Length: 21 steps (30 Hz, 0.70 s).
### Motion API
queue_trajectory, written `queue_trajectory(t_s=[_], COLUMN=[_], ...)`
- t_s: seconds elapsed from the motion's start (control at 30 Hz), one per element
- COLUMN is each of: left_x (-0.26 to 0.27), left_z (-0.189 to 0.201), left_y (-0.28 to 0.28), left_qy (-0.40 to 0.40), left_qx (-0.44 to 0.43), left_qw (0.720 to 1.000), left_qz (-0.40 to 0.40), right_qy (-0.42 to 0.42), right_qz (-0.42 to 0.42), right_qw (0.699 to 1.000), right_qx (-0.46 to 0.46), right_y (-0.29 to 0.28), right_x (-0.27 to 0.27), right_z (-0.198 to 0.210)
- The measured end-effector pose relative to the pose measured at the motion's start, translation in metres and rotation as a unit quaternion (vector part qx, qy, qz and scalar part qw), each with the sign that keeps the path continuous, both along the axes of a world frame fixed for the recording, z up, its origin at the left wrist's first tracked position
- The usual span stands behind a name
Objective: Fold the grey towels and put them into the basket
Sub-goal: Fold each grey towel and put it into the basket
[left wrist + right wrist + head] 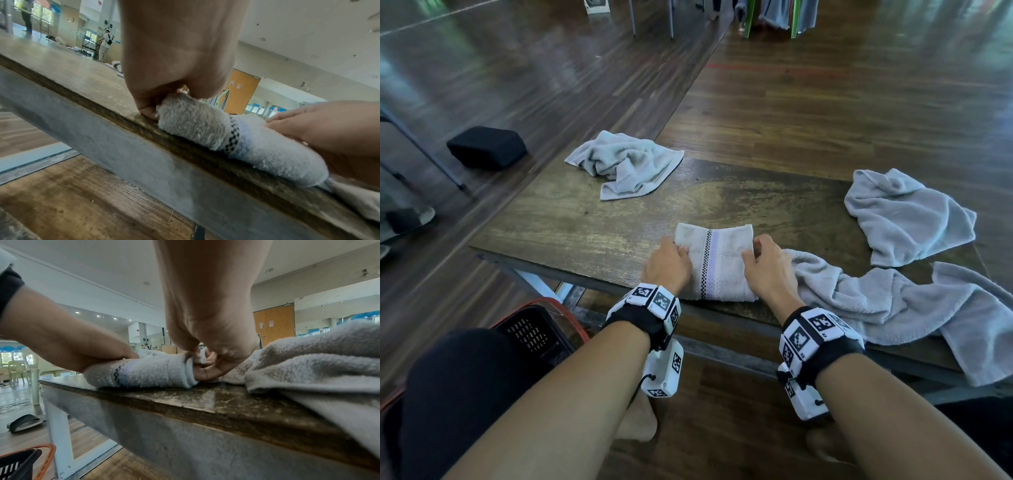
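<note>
A folded grey towel (714, 260) with a black checkered stripe lies at the near edge of the wooden table (571, 222). My left hand (669, 262) grips its left side, thumb tucked under the fold (156, 112). My right hand (767, 263) pinches its right side, fingers curled into the layers (202, 363). The folded towel (216, 134) shows as a thick roll in both wrist views (144, 371). The black basket (534, 332) with an orange rim stands on the floor below the table's left end, also in the right wrist view (22, 464).
A crumpled grey towel (625, 164) lies at the table's far left. Another grey towel (904, 219) sits at the far right, and a third (893, 301) sprawls along the near right edge, beside my right hand. A black cushion (488, 147) lies on the floor.
</note>
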<state>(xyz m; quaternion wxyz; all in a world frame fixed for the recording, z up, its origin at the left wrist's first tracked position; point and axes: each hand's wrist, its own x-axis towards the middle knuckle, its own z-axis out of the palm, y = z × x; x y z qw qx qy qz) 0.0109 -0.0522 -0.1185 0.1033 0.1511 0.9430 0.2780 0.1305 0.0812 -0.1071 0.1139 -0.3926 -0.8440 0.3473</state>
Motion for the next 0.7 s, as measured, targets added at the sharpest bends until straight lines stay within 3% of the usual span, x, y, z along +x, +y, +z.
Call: queue_trajectory(t_s=[0.13,0.23,0.3,0.33,0.4,0.5,0.7], left_x=[0.005,0.016,0.021,0.022,0.024,0.024,0.022], left_z=[0.006,0.009,0.002,-0.002,-0.012,-0.024,-0.030], left_y=[-0.004,-0.009,-0.012,-0.013,-0.014,-0.014,-0.014], left_qy=[-0.017,0.110,0.204,0.214,0.153,0.057,0.070], left_qx=[0.078,0.081,0.061,0.045,0.007,-0.028,-0.091], left_qw=[0.996,0.991,0.975,0.971,0.977,0.984,0.977], left_qz=[0.026,-0.002,-0.063,-0.097,-0.149,-0.166,-0.181], right_qy=[0.041,0.098,0.117,0.104,0.025,-0.109,-0.168], right_qz=[-0.001,0.028,0.082,0.119,0.198,0.270,0.285], right_qw=[0.999,0.990,0.976,0.971,0.964,0.945,0.931], right_qx=[0.022,0.096,0.164,0.180,0.174,0.152,0.156], right_y=[-0.006,-0.010,-0.010,-0.009,-0.009,-0.008,-0.004], right_x=[0.002,0.003,0.002,0.000,-0.004,-0.008,-0.011], right_z=[-0.001,-0.003,-0.005,-0.007,-0.011,-0.017,-0.017])
